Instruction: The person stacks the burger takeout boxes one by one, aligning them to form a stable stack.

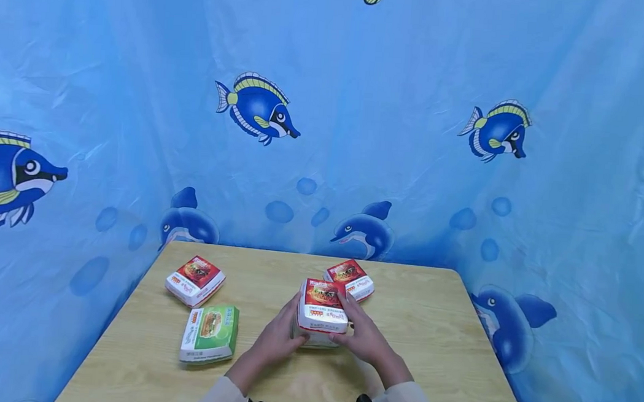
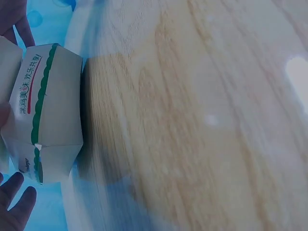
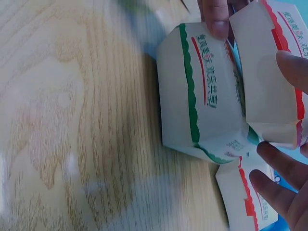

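Both hands are at two stacked burger boxes in the middle of the table. The upper one, a red-and-white burger box [image 1: 323, 309], is tilted, with a gap between it and the lower green-trimmed burger box [image 3: 199, 91]. My right hand [image 1: 366, 336] grips the red box from its right, thumb on the front face. At the left side my left hand [image 1: 277, 333] holds the green-trimmed box, its thumb near the seam; part of that grip is hidden. Behind the stack, on the right, lies another red-and-white burger box [image 1: 358, 283].
At the left of the wooden table [image 1: 430, 330] lie a red-and-white burger box [image 1: 195, 281] and, nearer me, a green burger box [image 1: 210, 334]. A blue curtain [image 1: 330, 164] printed with fish and dolphins surrounds the table's back and sides.
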`<state>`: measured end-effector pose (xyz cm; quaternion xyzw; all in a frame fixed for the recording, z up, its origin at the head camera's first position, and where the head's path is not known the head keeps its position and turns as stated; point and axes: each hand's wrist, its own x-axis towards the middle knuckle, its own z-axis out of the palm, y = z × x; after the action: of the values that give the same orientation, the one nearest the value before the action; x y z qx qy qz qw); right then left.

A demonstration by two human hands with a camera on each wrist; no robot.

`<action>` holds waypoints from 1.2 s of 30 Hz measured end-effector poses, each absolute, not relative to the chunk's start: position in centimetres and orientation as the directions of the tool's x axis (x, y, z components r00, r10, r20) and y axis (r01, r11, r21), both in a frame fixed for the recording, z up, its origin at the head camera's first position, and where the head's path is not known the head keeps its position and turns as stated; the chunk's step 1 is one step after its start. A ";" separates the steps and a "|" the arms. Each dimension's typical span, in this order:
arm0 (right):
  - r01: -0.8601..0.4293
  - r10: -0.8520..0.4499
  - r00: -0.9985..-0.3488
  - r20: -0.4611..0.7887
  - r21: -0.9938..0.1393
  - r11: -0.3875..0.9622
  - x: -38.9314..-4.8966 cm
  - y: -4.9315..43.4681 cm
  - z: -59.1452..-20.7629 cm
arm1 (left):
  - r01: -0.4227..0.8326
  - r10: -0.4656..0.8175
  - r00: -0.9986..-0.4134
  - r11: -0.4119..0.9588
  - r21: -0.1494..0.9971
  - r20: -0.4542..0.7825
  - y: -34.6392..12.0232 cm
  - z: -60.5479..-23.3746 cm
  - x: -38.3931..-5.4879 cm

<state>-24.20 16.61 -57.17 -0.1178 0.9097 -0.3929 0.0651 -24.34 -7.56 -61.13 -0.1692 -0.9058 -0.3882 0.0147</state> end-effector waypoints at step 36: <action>-0.245 -0.291 -0.956 0.045 -0.667 0.703 -24.3 17.1 -57.6 | 0.353 0.249 -0.936 0.632 0.690 0.250 -7.9 -62.2 -23.4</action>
<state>-24.30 17.13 -57.56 -0.1453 0.9223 -0.3568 0.0319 -23.45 -7.86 -62.18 -0.1669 -0.9011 -0.3949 0.0655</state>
